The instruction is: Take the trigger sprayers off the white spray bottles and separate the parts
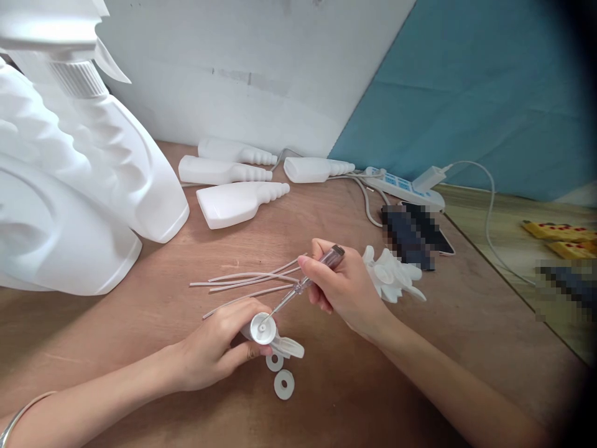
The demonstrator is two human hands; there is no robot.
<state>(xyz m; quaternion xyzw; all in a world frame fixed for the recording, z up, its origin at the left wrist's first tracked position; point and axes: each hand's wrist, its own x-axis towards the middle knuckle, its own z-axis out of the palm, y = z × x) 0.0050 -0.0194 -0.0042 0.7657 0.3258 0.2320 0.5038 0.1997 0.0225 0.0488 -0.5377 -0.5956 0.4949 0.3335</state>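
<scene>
My left hand (224, 345) is closed around a white spray trigger head (290, 347), its round threaded cap opening turned up towards me. In my right hand (342, 283) is a screwdriver (305, 283) with a clear handle, slanting down to the left. Its thin tip reaches into the cap opening, at or close to the small centre hole. Just below the trigger head lie two white ring washers (284, 384), the upper one partly covered by it. Thin white tubes (252, 278) rest on the table behind my left hand.
Large white spray bottles (153, 199) stand at the left. Several white bottles (242, 202) lie along the wall. More white spray heads (392, 274) are piled right of my right hand. Behind them are a phone (431, 230) and a power strip (405, 190) with cables.
</scene>
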